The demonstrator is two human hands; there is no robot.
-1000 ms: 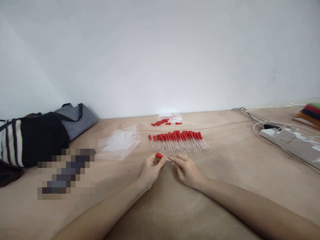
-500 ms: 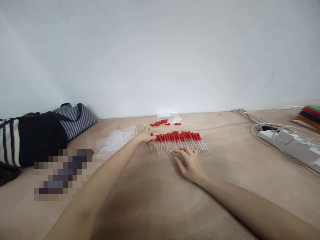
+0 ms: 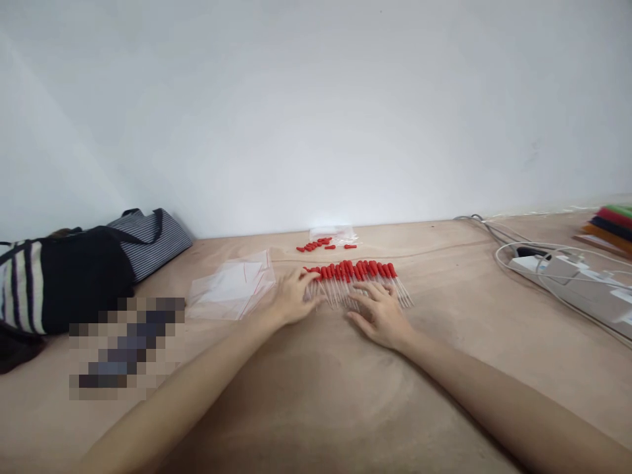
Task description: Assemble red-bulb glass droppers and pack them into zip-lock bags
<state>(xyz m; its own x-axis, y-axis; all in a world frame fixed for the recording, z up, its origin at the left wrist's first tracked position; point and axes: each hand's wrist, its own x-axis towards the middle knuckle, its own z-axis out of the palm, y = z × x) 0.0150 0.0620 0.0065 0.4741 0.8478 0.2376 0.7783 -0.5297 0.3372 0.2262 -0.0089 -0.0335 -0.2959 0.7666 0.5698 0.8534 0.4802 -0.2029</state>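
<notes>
A row of droppers (image 3: 374, 270) lies side by side on the wooden table, red rubber bulbs pointing away from me and clear thin tubes towards me. At its left end is my left hand (image 3: 295, 297), thumb and fingers apart around the outermost droppers, partly covering them. My right hand (image 3: 382, 313) rests over the tube ends right of the row's middle, fingers loosely spread and nothing seen in them. Behind the row, several loose red bulbs (image 3: 311, 247) lie near a clear bag (image 3: 332, 233) with thin clear tubes beside it.
Clear zip bags with red seal lines (image 3: 232, 286) lie left of my left hand. A black bag (image 3: 81, 276) and a striped bag (image 3: 153, 247) stand at the far left. On the right are a white power strip (image 3: 573, 286) with cables and a coloured stack (image 3: 609, 227). A wall rises behind.
My left hand has drawn back towards me from the bulb end, and its fingers now curve around the row's left end. My right hand has shifted slightly forward and right over the tubes.
</notes>
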